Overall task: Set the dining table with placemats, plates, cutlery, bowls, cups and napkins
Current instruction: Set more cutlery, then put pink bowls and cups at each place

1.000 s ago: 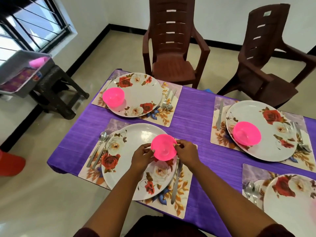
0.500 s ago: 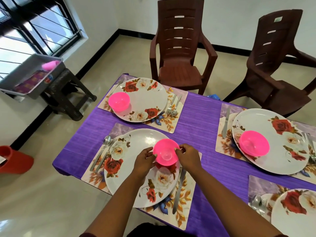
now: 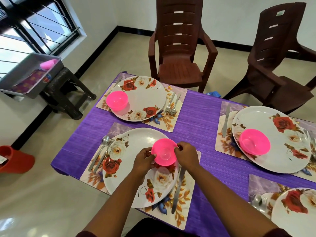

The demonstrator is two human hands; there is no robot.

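A pink bowl [image 3: 164, 154] sits on the near-left floral plate [image 3: 135, 146], at its right edge. My left hand [image 3: 143, 159] grips the bowl's left rim and my right hand [image 3: 185, 154] pinches its right rim. The plate lies on a floral placemat [image 3: 181, 199] with a spoon and fork [image 3: 100, 151] at its left and a knife [image 3: 177, 189] at its right. Two other plates carry pink bowls: a far-left bowl [image 3: 117, 100] and a right-hand bowl [image 3: 254, 143]. A fourth plate [image 3: 294, 211] at the bottom right shows no bowl.
A purple cloth [image 3: 196, 117] covers the table. Two brown plastic chairs [image 3: 179, 53] stand beyond it. At the left, a grey tray [image 3: 25, 77] with a pink cup [image 3: 48, 63] and folded cloth rests on a dark stool. A red bin [image 3: 15, 159] stands on the floor.
The camera has tilted and shifted a little. Both hands stay on the pink bowl on the near-left plate; the bowl has barely moved.
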